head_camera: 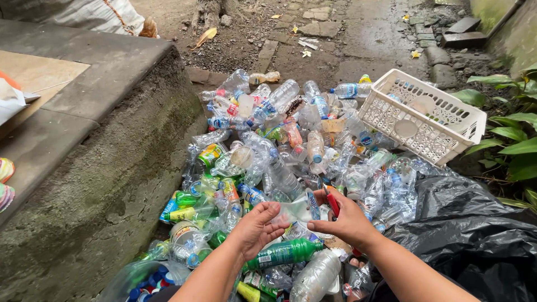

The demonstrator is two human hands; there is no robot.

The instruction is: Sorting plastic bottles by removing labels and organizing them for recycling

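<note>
The heap of bottles [268, 168] is lying on the ground, taking up the middle. A concrete step [100, 140] is rising directly to its left. A basket [423, 116] is sitting tilted at the heap's far right edge. A plastic sack [470, 235] is spreading along the heap's near right side. Plants [512, 140] are growing right of the heap, beyond the basket. Paving stones [319, 22] are lying behind the heap.

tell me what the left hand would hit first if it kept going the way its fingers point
Probably the clear plastic bottle held between both hands: the left hand points up and right at it and already seems to touch it. Depth is unclear.
</note>
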